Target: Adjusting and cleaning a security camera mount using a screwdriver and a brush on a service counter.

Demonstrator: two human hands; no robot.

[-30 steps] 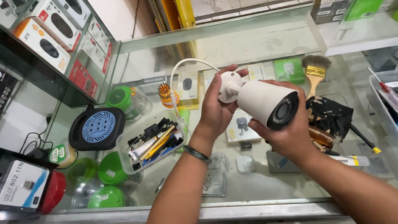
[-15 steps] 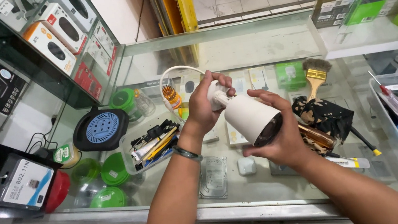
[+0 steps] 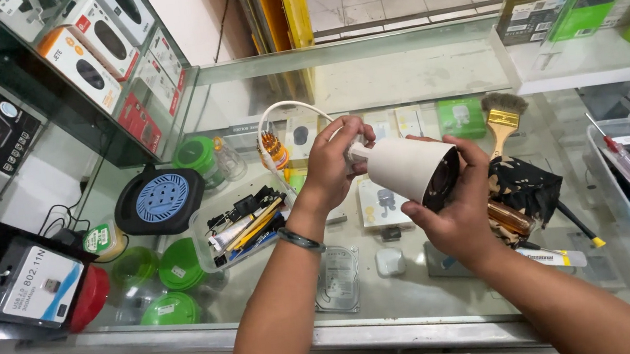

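White cylindrical security camera point(image 3: 410, 167) sits above the glass counter point(image 3: 398, 71), lens end tilted toward you. Your right hand point(image 3: 456, 216) cups its front from below, fingers wrapped round the barrel. Your left hand point(image 3: 333, 159) pinches the rear mount, where a white cable point(image 3: 283, 109) loops away. A yellow-handled paintbrush point(image 3: 502, 118) lies just beyond, a clear tool tray point(image 3: 245, 225) to your left.
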